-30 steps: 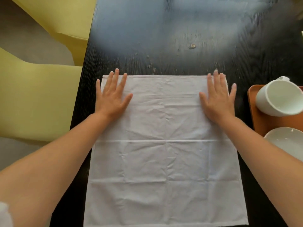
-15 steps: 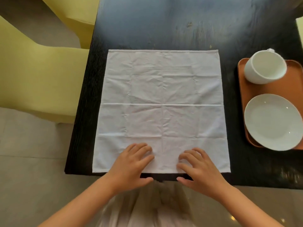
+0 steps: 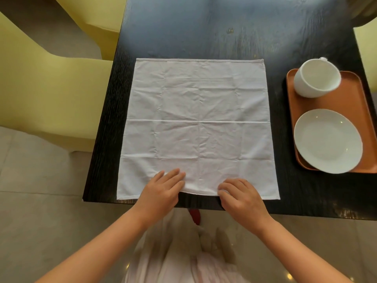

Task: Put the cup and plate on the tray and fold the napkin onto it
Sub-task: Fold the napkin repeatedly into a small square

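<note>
A white square napkin lies spread flat on the black table, creased into quarters. My left hand and my right hand sit side by side at the middle of its near edge. Their fingers rest on top of the cloth, and the hem between them is raised a little off the table. To the right, an orange tray holds a white cup at the far end and a white plate at the near end.
Yellow chairs stand close along the table's left side, and another yellow piece shows at the far right. The table's near edge runs just under my hands. The tray's near right corner is cut off by the frame.
Both hands slid from the napkin's far corners back to its near edge, and the view pulled back. The hem between the hands is now slightly lifted.
</note>
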{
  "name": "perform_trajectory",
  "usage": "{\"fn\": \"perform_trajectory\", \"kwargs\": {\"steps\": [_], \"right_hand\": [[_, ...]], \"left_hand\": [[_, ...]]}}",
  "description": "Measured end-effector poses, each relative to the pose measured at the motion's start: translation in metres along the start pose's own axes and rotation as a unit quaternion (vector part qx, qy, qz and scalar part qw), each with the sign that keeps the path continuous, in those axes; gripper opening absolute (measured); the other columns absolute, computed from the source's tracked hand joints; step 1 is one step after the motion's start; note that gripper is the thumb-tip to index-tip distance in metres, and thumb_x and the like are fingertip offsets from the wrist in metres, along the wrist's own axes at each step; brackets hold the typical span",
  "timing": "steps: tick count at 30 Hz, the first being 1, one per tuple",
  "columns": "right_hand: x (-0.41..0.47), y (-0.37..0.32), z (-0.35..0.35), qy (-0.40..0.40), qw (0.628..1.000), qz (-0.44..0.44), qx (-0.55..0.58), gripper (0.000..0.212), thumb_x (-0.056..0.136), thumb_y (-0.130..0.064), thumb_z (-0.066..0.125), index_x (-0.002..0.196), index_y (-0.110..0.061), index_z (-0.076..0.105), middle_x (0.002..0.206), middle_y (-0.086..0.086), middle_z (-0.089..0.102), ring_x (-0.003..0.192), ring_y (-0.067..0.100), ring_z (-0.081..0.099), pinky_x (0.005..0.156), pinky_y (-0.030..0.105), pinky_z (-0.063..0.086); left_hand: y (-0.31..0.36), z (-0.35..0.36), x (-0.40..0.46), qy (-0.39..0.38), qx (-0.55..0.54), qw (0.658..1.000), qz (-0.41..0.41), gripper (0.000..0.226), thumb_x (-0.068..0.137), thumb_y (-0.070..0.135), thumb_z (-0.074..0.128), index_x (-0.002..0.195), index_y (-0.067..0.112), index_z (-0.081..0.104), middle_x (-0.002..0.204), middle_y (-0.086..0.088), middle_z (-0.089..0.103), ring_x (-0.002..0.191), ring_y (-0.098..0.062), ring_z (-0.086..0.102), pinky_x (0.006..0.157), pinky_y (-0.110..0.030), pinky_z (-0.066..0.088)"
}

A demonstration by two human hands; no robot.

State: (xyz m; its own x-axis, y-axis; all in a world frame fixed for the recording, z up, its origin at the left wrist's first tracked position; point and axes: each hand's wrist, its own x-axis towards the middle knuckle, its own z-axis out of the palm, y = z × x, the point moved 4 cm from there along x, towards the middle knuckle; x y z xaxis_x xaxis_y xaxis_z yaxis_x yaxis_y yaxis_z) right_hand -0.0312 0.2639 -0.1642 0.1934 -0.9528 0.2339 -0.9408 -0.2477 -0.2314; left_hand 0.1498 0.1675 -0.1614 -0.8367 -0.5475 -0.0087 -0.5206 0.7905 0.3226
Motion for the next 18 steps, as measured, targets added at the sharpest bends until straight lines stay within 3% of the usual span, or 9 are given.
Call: {"fn": "perform_trajectory", "kwargs": {"steps": [5, 8, 10, 12, 15, 18], "right_hand": [[-0.001, -0.003, 0.0, 0.008, 1.0, 0.017, 0.01, 0.013, 0.075, 0.001, 0.061, 0.076, -0.011, 0.067, 0.091, 0.003, 0.071, 0.089, 0.022, 0.065, 0.074, 0.03, 0.051], [-0.005, -0.002, -0.004, -0.009, 0.999, 0.031, 0.024, 0.01, 0.073, 0.002, 0.069, 0.078, -0.007, 0.069, 0.094, 0.007, 0.073, 0.094, 0.023, 0.067, 0.075, 0.033, 0.057], [-0.005, 0.0, -0.008, -0.012, 0.996, 0.063, 0.057, 0.007, 0.075, 0.001, 0.069, 0.076, -0.006, 0.069, 0.091, 0.006, 0.073, 0.095, 0.021, 0.068, 0.075, 0.032, 0.058], [-0.004, 0.004, -0.012, -0.009, 0.987, 0.117, 0.112, 0.007, 0.076, -0.001, 0.067, 0.078, -0.008, 0.069, 0.09, 0.003, 0.073, 0.093, 0.017, 0.068, 0.075, 0.029, 0.057], [-0.004, 0.008, -0.015, 0.0, 0.98, 0.146, 0.133, 0.008, 0.082, -0.009, 0.062, 0.082, -0.01, 0.069, 0.088, 0.001, 0.073, 0.086, 0.014, 0.068, 0.07, 0.027, 0.057], [-0.008, 0.015, -0.019, 0.006, 0.989, 0.126, 0.073, 0.02, 0.085, -0.009, 0.052, 0.087, -0.006, 0.072, 0.09, 0.005, 0.074, 0.087, 0.02, 0.07, 0.072, 0.032, 0.059]], "left_hand": [[-0.002, 0.002, -0.009, 0.055, -0.014, 0.998, -0.005, 0.044, 0.055, -0.014, 0.072, 0.095, 0.004, 0.071, 0.106, -0.011, 0.072, 0.102, -0.028, 0.066, 0.078, -0.041, 0.058], [-0.007, 0.001, -0.018, 0.085, -0.057, 0.994, -0.036, 0.053, 0.058, -0.02, 0.062, 0.103, 0.007, 0.059, 0.105, -0.012, 0.071, 0.094, -0.026, 0.069, 0.071, -0.035, 0.059], [-0.011, -0.002, -0.023, 0.083, -0.064, 0.993, -0.054, 0.04, 0.065, -0.015, 0.056, 0.097, 0.009, 0.053, 0.108, -0.012, 0.07, 0.089, -0.025, 0.07, 0.063, -0.031, 0.059], [-0.016, -0.004, -0.027, 0.072, -0.06, 0.994, -0.051, 0.024, 0.073, -0.008, 0.046, 0.087, 0.005, 0.061, 0.107, -0.012, 0.071, 0.096, -0.025, 0.069, 0.068, -0.032, 0.06], [-0.023, -0.007, -0.033, 0.058, -0.073, 0.995, -0.038, 0.022, 0.083, 0.006, 0.047, 0.083, 0.004, 0.069, 0.105, -0.009, 0.072, 0.105, -0.022, 0.065, 0.084, -0.035, 0.056], [-0.032, -0.013, -0.038, 0.042, -0.095, 0.993, -0.059, 0.03, 0.089, 0.017, 0.043, 0.089, 0.005, 0.071, 0.103, -0.007, 0.073, 0.103, -0.02, 0.066, 0.083, -0.034, 0.057]]}}
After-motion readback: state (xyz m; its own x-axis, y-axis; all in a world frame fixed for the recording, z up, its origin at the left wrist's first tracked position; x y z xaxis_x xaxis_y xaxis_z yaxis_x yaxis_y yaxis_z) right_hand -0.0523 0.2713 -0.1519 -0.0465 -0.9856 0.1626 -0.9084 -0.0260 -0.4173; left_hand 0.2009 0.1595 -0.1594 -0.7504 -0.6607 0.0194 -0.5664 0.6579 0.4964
